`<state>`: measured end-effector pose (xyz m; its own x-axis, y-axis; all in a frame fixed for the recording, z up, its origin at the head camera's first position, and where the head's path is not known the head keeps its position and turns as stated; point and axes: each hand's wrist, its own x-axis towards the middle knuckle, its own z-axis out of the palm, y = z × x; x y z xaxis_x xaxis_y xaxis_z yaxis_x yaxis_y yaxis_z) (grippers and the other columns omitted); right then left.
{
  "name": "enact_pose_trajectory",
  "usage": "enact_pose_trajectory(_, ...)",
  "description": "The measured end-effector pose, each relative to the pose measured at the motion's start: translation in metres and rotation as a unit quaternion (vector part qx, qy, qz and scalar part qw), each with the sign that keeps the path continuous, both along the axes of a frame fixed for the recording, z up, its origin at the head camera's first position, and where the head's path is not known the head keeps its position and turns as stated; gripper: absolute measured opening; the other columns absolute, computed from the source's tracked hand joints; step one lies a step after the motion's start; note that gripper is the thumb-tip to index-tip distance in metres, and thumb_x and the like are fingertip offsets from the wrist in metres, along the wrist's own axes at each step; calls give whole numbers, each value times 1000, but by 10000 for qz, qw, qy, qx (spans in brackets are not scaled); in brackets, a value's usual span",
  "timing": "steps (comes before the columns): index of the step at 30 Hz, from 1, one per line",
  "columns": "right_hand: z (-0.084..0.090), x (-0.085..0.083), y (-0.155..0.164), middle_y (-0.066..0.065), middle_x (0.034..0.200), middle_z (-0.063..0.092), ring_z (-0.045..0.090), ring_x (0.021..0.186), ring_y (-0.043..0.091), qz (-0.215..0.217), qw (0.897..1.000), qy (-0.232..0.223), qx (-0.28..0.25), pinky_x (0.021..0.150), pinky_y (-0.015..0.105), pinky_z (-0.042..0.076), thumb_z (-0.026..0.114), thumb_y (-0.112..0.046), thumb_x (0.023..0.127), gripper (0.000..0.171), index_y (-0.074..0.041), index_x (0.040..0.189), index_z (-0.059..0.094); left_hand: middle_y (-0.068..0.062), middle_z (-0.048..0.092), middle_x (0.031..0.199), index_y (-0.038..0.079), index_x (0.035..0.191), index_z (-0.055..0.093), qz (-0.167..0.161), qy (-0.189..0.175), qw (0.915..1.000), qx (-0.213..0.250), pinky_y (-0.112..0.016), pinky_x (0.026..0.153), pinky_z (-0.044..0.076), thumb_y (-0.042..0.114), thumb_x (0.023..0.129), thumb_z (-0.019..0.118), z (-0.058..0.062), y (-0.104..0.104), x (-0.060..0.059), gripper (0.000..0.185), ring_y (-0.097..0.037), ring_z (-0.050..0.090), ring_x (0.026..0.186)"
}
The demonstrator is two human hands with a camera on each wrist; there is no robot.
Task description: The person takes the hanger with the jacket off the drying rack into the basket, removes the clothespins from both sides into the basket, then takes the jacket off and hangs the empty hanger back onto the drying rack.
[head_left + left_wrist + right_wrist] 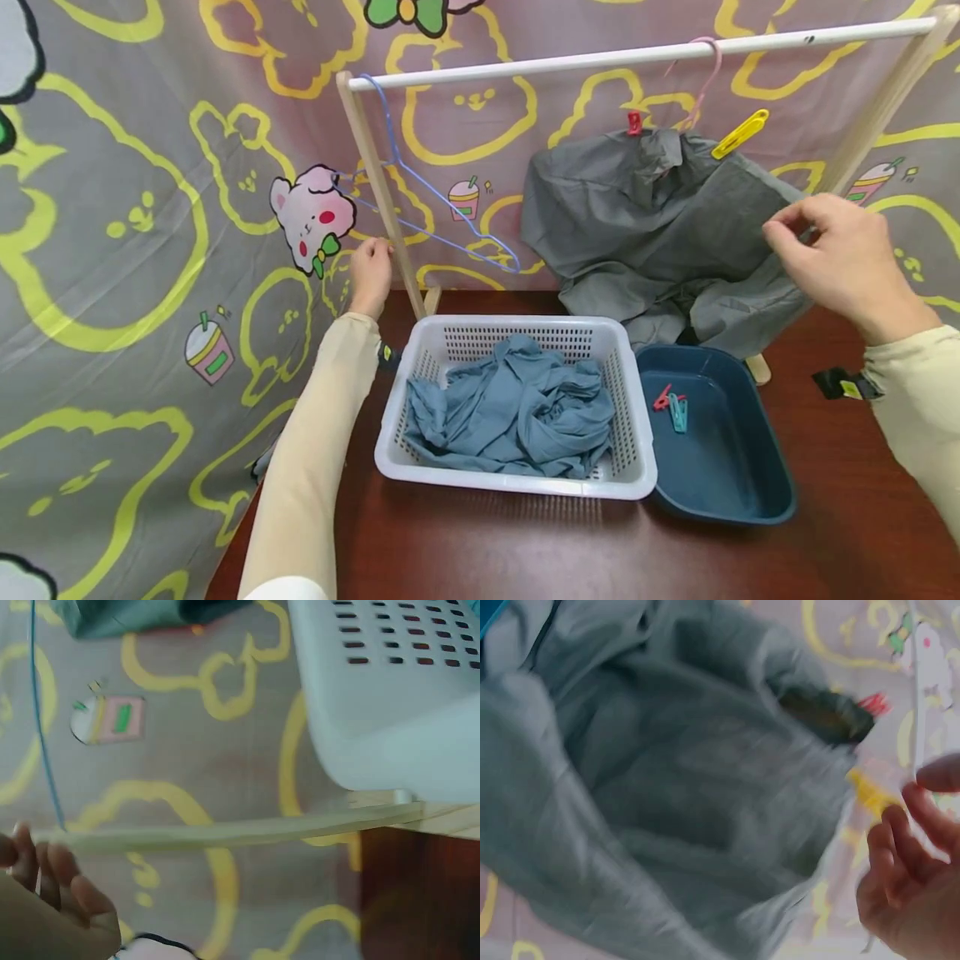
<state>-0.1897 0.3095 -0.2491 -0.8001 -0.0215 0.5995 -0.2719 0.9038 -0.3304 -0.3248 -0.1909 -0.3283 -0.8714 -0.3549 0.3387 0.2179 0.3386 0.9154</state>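
My left hand (371,271) is beside the left wooden post (386,200) of a clothes rack, fingers loosely bent; in the left wrist view its fingertips overlap the post (225,834). Just right of that post a blue hanger (452,202) hangs from the white rail. My right hand (843,258) is raised at the right edge of a grey garment (667,225), thumb and fingers loosely curled with nothing visible between them. The garment hangs from a pink hanger (718,62); a red clothespin (634,123) and a yellow clothespin (740,134) clip its top.
A white basket (517,482) with crumpled blue-grey cloth (517,408) stands on the brown table. To its right is a dark blue tub (727,450) holding a teal clothespin (678,412) and red ones. A patterned curtain (112,275) hangs at the left and behind the rack.
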Motion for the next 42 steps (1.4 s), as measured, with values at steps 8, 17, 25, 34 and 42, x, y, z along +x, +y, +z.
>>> enact_pose_trajectory(8,-1,-29,33,34,113,41,34,109,49,-1014,9930,-353,-495,93,58,21,46,-20,90,45,14,120,50,-8,44,117,7,114,45,-227,-763,9934,830,-26,92,31,25,102,34,-15,-16,-21,24,-17,42,109)
enact_pose_trajectory(17,-12,-47,45,36,132,39,33,119,55,-426,9872,-1445,-526,94,64,24,38,-31,98,56,7,139,37,0,21,153,17,150,21,-1512,-1098,9790,813,-23,109,13,52,101,20,-33,-22,-39,61,-10,19,138)
enact_pose_trajectory(25,-12,-45,48,33,111,50,44,100,52,-656,9862,-1482,-352,74,57,33,36,-34,99,46,5,119,50,-15,38,143,3,147,27,-1605,-1481,9731,732,-37,106,26,36,105,9,-7,5,-13,56,-25,35,128)
enact_pose_trajectory(34,-15,-47,55,17,61,49,44,63,32,-984,9896,-1030,-202,50,37,29,40,-37,98,46,-4,68,48,-12,57,115,5,127,43,-1782,-1344,9737,446,-39,90,41,53,99,6,-54,-20,-76,67,-29,48,114)
enact_pose_trajectory(42,-17,-46,55,16,64,52,40,61,18,-802,9920,-888,-400,50,32,29,46,-37,95,46,-6,61,51,-6,64,96,17,115,48,-1867,-1379,9716,465,-34,69,48,65,93,10,-135,-64,-176,66,-19,57,92)
